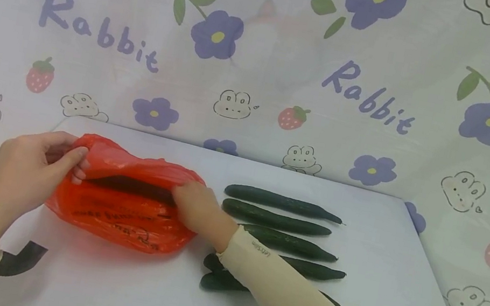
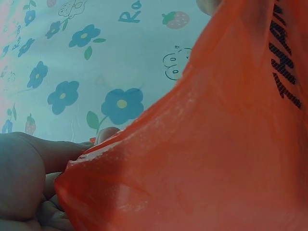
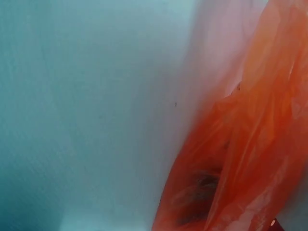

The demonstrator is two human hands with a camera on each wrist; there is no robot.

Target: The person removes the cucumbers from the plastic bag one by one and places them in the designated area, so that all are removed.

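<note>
- Left hand [image 1: 28, 167] pinches the upper edge of the red plastic bag [image 1: 122, 208] at its left end, thumb and fingers curled round the film and lifting it off the lower layer.
- Right hand [image 1: 197, 210] sits at the bag's right end with its fingers pushed into the mouth and out of sight; whether they grip the film or a cucumber inside cannot be told.
- Thin and glossy, the bag is a crumpled orange-red with dark printed lettering on its lower face. It lies on its side on the white table [image 1: 398, 289], left of centre, mouth gaping along the top edge.
- A dark long shape shows through the opening between the two hands, seemingly a cucumber in the bag [image 1: 135, 187].
- Just right of the bag, loose cucumbers [image 1: 280, 219] lie in a row of roughly parallel dark green lengths; the nearer ones are partly covered by the right forearm in its beige sleeve [image 1: 293, 298].
- Only the head view shows the cucumbers, both arms and the table edge against the flowered "Rabbit" cloth [image 1: 371, 104].
- From the left wrist, the film fills the picture close up, its black lettering runs along the top right, and the thumb presses the folded edge, with the flowered cloth behind.
- From the right wrist, only pale table surface and translucent orange folds appear, a dark smudge showing through the film low down; no fingers are visible there.
</note>
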